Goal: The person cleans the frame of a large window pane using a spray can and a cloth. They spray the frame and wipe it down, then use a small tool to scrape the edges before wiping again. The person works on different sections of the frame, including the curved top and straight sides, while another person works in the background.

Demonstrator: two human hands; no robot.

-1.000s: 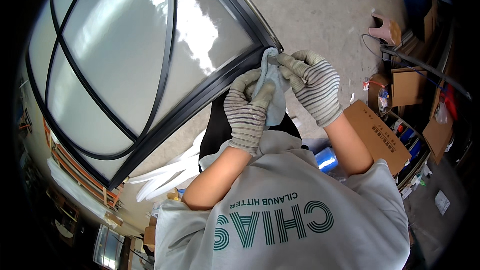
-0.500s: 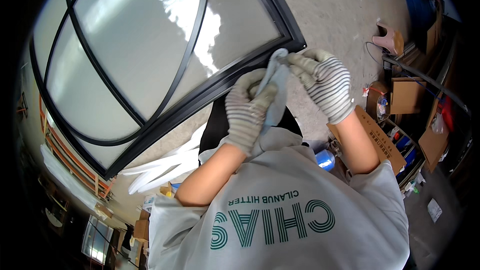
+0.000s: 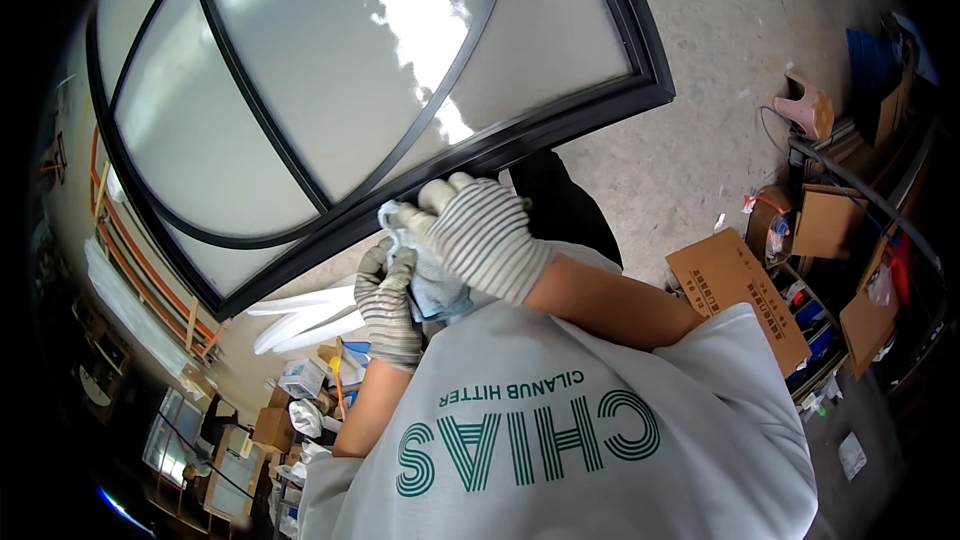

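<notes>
A light blue cloth (image 3: 438,288) hangs bunched between my two hands, close to the near edge of a large glass panel (image 3: 300,60) with a black frame (image 3: 560,123) and curved black bars. My left hand (image 3: 388,308), in a striped knit glove, pinches the cloth's left side. In a matching glove, my right hand (image 3: 487,240) lies over the cloth's upper part beside the frame, its fingers bent round the cloth. Its fingertips are partly hidden, and I cannot tell whether they touch the frame.
White strips (image 3: 310,325) lie on the floor below the panel's left part. A pink stool (image 3: 803,105), a flat cardboard box (image 3: 740,295) and open cartons (image 3: 825,223) stand to the right. Small boxes (image 3: 273,428) and clutter fill the lower left.
Both hands and the cloth have moved left along the frame, away from its corner. The right hand has crossed toward the left one. The view has shifted, so the panel sits further right.
</notes>
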